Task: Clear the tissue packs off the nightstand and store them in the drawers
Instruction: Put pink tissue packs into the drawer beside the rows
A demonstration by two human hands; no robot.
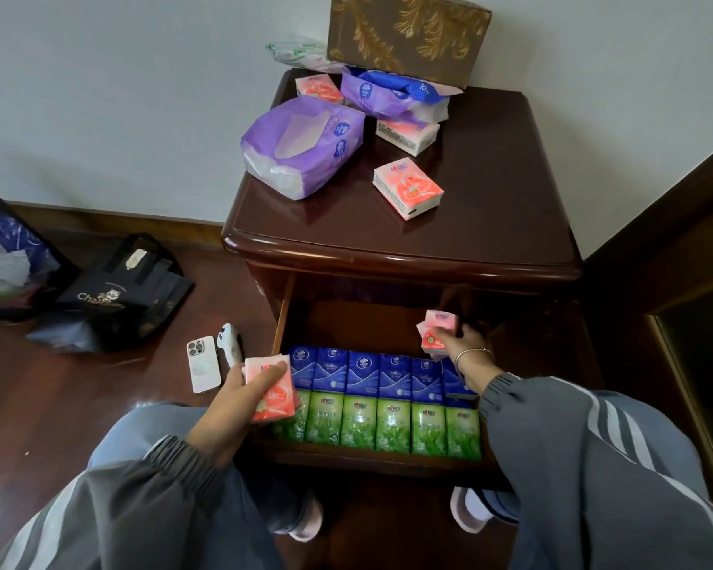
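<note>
- Drawer (pixel 387 464) of a dark wooden nightstand (pixel 490 224) stands pulled out at lower centre of the frame. A row of blue tissue packs (pixel 365 374) sits upright behind a row of green tissue packs (pixel 390 423).
- The left hand (pixel 235 405), at the drawer's left edge, has fingers and thumb curled round a single pink pack (pixel 274 394), held over the left end of the green row.
- The right hand (pixel 460 343), a bracelet (pixel 472 353) on its wrist, grips a pink bundle (pixel 437 331) over the drawer's back right corner, behind the blue row. The number of packs in it cannot be told.
- On the nightstand top, upper centre, lie a loose pink pack (pixel 408 189), a front purple pack (pixel 305 144) and a rear purple pack (pixel 392 96). A corner pink pack (pixel 320 88) lies at back left, and a lower pink pack (pixel 406 135) is tucked under the rear purple one.
- A brown box (pixel 408 30) with gold leaf pattern stands against the wall, touching the rear purple pack.
- On the floor at left, a phone (pixel 201 364) lies camera side up just beside a white device (pixel 231 343), near a black bag (pixel 128 290).
</note>
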